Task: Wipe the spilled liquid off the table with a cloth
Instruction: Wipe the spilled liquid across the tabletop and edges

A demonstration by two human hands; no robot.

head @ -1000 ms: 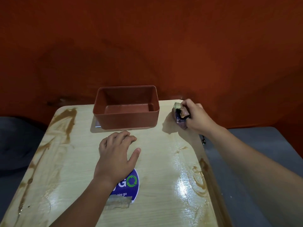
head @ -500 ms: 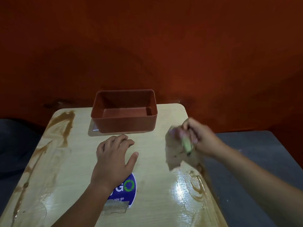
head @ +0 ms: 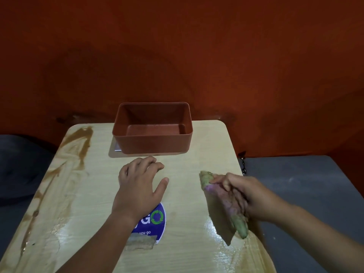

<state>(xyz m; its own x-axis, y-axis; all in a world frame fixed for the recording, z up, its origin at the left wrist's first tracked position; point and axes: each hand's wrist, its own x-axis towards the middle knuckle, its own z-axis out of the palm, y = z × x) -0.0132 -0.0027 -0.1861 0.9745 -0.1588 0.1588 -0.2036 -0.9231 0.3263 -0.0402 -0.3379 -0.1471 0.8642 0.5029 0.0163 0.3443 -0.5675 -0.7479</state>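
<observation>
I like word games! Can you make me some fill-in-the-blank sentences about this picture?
1. The right hand holds a ____.
2. The brown spill runs along the table's ____ side.
3. The box has ____ in it.
4. The left hand rests on the ____.

Missing words: cloth; left; nothing; table

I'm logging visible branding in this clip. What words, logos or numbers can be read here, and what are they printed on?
"GO", the O drawn as green recycling arrows: round blue sticker on the pale wooden table, partly hidden under the left hand.
"you go": smaller line on that sticker, its start hidden.
Nothing else is readable.
</observation>
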